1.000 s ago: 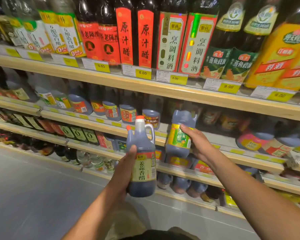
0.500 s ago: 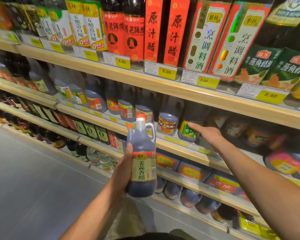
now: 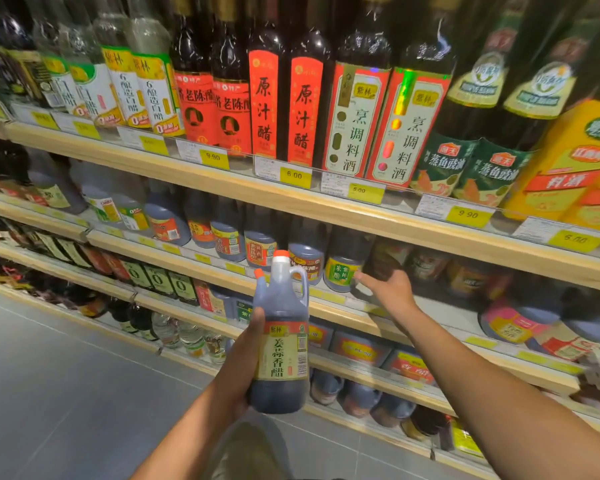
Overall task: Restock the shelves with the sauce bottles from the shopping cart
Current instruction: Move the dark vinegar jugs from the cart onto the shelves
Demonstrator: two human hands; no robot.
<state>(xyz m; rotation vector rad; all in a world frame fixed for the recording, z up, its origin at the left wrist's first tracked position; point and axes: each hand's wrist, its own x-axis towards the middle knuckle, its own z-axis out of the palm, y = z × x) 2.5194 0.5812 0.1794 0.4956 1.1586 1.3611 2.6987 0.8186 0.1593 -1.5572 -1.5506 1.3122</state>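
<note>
A dark vinegar bottle (image 3: 280, 336) with an orange cap sits at lower center of the frame, off the shelf, the left hand (image 3: 238, 365) wrapped around its body. Right of center, the right hand (image 3: 390, 289) reaches open-fingered beside a green-labelled bottle (image 3: 342, 271) standing on the second shelf (image 3: 430, 315). This bottle remains to be shelved; the cart is out of view.

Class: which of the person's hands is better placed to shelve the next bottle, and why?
Left. The left hand already grips the dark jug with the orange cap upright before the second shelf. The right hand is empty, fingers open beside the green-labelled jug.
</note>
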